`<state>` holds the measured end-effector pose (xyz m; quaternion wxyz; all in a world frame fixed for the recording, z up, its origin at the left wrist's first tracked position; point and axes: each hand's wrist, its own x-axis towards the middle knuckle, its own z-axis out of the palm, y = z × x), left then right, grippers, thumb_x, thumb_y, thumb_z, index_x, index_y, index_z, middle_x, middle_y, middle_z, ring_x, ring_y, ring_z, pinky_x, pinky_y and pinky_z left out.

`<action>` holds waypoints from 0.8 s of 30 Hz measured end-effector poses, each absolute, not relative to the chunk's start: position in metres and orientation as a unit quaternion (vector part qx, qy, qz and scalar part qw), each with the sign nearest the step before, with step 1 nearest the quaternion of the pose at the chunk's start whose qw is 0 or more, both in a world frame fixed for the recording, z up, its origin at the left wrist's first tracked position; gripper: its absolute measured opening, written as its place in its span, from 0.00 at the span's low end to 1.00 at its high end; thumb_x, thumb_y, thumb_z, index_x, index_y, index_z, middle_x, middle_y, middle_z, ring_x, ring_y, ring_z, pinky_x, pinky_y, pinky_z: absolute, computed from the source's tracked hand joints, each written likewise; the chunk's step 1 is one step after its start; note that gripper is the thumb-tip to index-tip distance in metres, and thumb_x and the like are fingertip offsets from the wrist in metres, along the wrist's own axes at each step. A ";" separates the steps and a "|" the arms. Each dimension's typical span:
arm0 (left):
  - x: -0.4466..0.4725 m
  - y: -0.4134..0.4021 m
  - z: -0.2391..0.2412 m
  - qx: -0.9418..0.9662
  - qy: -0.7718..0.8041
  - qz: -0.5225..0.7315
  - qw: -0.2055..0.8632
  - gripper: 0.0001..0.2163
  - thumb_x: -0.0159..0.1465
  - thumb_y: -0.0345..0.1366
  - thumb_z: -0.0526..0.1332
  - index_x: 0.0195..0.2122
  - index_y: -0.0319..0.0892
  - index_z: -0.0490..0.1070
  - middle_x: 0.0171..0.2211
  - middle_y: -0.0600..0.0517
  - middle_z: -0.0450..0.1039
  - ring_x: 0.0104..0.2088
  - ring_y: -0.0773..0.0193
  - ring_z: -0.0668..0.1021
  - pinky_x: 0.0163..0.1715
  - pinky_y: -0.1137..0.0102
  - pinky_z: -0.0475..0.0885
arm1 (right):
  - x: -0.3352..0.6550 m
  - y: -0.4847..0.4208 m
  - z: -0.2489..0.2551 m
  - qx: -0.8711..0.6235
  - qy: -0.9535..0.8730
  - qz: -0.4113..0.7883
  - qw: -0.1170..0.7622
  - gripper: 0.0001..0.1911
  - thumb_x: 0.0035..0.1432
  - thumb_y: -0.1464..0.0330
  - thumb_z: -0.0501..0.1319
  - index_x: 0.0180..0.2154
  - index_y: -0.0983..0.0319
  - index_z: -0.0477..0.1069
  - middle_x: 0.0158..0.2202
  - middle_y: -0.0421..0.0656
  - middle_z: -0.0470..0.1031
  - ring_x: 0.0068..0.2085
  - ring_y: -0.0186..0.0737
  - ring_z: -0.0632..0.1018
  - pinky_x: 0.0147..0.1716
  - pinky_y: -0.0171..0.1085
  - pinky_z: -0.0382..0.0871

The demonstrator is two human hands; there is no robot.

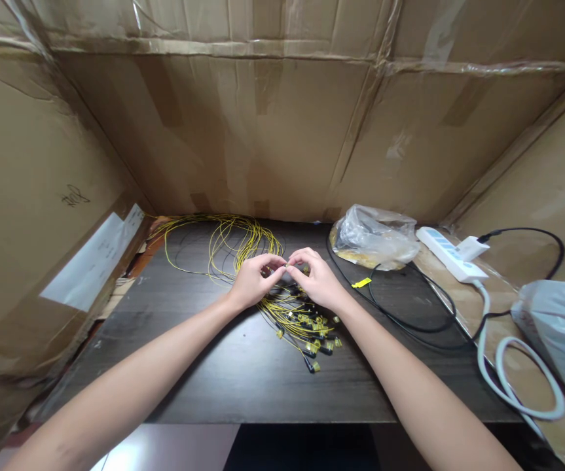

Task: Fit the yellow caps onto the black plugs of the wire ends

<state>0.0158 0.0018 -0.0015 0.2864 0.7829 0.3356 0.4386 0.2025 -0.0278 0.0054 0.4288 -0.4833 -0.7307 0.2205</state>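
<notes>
Both hands meet over the middle of the dark tabletop [203,386], fingertips touching. My left hand [257,278] is closed in a pinch, thumb against fingers. Opposite it, my right hand [315,278] pinches at the same spot. Whatever lies between the fingertips is too small to make out. Under and behind the hands runs a bundle of thin yellow cables [247,239], looping to the back left. Their ends fan out toward me below the hands, with several black connectors [310,363] bearing clear yellowish caps [315,367].
A clear plastic bag [375,235] sits at the back right beside a black cord [410,320] with a yellow tag [361,282]. Farther right are a white power strip [452,255], a coiled white cord [528,379] and a pale bag [562,333]. Cardboard walls [272,137] enclose the table.
</notes>
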 end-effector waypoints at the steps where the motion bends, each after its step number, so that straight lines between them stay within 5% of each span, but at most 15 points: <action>1: 0.016 0.002 -0.002 0.782 0.333 0.442 0.286 0.07 0.65 0.37 0.64 0.40 0.40 0.79 0.35 0.49 0.82 0.32 0.65 0.81 0.32 0.73 0.75 | 0.203 -0.027 0.005 -0.482 -0.729 0.225 0.431 0.05 0.63 0.65 0.61 0.36 0.59 0.72 0.43 0.45 0.73 0.48 0.45 0.73 0.52 0.45 0.65; 24: 0.016 0.001 0.001 0.782 0.329 0.439 0.294 0.07 0.65 0.37 0.64 0.39 0.40 0.79 0.35 0.49 0.81 0.33 0.64 0.80 0.32 0.72 0.76 | 0.197 -0.031 0.010 -0.510 -0.750 0.208 0.367 0.15 0.70 0.67 0.49 0.32 0.59 0.68 0.40 0.45 0.73 0.46 0.44 0.71 0.50 0.45 0.64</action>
